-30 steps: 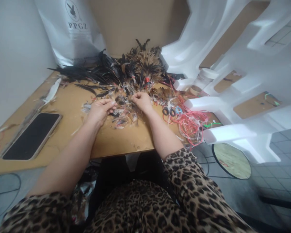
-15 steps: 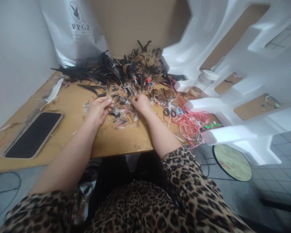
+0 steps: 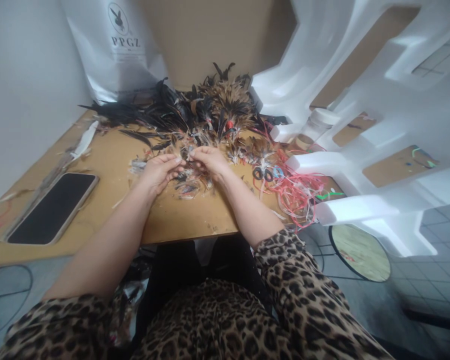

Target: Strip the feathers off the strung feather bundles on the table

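My left hand (image 3: pixel 160 172) is closed in a pinch over the table, a small brownish feather (image 3: pixel 175 148) rising from its fingertips. Close beside it on the right, my right hand (image 3: pixel 210 162) is also pinched, at what looks like another small feather; its fingertips nearly meet the left ones. Under both hands lies a loose heap of short feathers (image 3: pixel 189 186) with pale quills. Behind them are long black feathers (image 3: pixel 135 114) and a thick brown feather bunch (image 3: pixel 230 97). A pair of black-handled scissors (image 3: pixel 262 173) lies right of my right hand.
A smartphone (image 3: pixel 52 207) and a white feather (image 3: pixel 85 140) lie on the left of the table (image 3: pixel 195 220). Tangled pink string (image 3: pixel 300 195) covers its right edge, near white foam packing (image 3: pixel 345 207) and a clear jar (image 3: pixel 318 122). A round stool (image 3: pixel 360 252) stands below right.
My right hand has moved left and slightly nearer, so its fingertips now come up to those of my left hand. The left hand has shifted a little to the right.
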`<state>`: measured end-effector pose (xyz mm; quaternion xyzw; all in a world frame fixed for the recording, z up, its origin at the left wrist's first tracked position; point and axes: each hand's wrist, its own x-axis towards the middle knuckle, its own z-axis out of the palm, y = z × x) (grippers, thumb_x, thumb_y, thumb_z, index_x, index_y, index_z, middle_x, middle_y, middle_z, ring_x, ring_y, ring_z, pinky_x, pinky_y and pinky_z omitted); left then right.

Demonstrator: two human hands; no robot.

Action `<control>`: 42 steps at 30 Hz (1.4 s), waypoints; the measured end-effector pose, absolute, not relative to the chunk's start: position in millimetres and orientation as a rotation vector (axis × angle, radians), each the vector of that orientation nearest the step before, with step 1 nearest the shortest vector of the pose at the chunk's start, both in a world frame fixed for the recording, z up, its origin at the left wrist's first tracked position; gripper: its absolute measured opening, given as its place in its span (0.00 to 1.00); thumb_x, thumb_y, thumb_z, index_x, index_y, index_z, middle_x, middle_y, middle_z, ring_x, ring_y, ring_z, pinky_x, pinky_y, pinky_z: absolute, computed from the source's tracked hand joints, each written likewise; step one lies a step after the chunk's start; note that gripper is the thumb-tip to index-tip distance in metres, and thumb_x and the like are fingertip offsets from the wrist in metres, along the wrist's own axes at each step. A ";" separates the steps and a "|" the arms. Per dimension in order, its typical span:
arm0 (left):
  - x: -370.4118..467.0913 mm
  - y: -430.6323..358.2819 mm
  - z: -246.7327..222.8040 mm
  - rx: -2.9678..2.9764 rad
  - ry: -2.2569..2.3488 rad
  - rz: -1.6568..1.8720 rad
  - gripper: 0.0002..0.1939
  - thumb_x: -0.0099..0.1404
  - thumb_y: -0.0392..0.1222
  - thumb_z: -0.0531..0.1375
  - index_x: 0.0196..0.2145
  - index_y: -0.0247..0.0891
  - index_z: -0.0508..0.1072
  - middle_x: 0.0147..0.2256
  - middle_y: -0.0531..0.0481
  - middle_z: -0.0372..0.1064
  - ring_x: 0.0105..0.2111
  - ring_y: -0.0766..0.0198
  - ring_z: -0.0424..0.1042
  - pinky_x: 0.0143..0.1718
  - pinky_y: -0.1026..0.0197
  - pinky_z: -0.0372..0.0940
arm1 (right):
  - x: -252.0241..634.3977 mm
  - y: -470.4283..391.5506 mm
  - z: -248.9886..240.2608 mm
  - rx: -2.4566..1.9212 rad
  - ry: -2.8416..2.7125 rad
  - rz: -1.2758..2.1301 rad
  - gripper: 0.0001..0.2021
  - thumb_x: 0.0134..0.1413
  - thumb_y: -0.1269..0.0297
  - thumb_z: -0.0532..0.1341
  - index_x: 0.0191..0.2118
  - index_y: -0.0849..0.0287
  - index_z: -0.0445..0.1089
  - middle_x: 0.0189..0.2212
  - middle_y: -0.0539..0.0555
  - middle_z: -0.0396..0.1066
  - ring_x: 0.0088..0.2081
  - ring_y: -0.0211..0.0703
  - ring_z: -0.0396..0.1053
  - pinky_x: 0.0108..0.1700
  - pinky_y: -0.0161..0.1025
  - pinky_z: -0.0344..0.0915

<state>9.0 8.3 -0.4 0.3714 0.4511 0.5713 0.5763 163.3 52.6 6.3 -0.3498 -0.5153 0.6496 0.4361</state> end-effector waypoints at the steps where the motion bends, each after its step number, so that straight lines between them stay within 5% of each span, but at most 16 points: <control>1: 9.1 8.2 -0.7 0.875 1.055 1.332 0.06 0.49 0.33 0.64 0.28 0.31 0.73 0.26 0.48 0.73 0.21 0.73 0.69 0.19 0.74 0.62 | 160.6 50.9 5.7 -0.876 -1.295 1.605 0.07 0.41 0.65 0.63 0.26 0.62 0.66 0.17 0.44 0.64 0.16 0.25 0.54 0.17 0.25 0.48; 7: 8.6 9.0 -2.3 0.907 1.036 1.311 0.06 0.49 0.33 0.64 0.28 0.30 0.74 0.25 0.48 0.71 0.20 0.74 0.68 0.18 0.75 0.60 | 150.8 47.4 1.8 -0.842 -1.385 1.458 0.08 0.39 0.64 0.64 0.26 0.64 0.68 0.21 0.46 0.67 0.23 0.28 0.61 0.29 0.28 0.60; 18: 2.8 11.5 -0.9 0.895 1.059 1.304 0.06 0.46 0.32 0.65 0.26 0.30 0.73 0.22 0.50 0.69 0.19 0.75 0.66 0.20 0.75 0.61 | 148.6 52.3 -6.7 -0.857 -1.602 1.225 0.10 0.44 0.60 0.61 0.29 0.63 0.70 0.25 0.49 0.70 0.28 0.32 0.65 0.36 0.32 0.63; 30: -10.0 19.2 3.5 0.733 1.031 1.627 0.07 0.51 0.31 0.62 0.23 0.33 0.66 0.23 0.53 0.67 0.19 0.78 0.63 0.18 0.76 0.56 | 137.8 27.3 7.0 -1.439 -2.248 0.444 0.09 0.47 0.59 0.58 0.28 0.58 0.71 0.30 0.56 0.72 0.34 0.44 0.67 0.38 0.39 0.61; 42: -7.6 16.6 -1.6 0.799 0.971 1.525 0.06 0.49 0.32 0.64 0.24 0.32 0.69 0.23 0.51 0.68 0.19 0.76 0.64 0.18 0.75 0.58 | 159.5 60.9 -11.0 -1.201 -1.725 1.129 0.08 0.43 0.64 0.58 0.24 0.63 0.69 0.17 0.47 0.66 0.19 0.30 0.59 0.25 0.28 0.57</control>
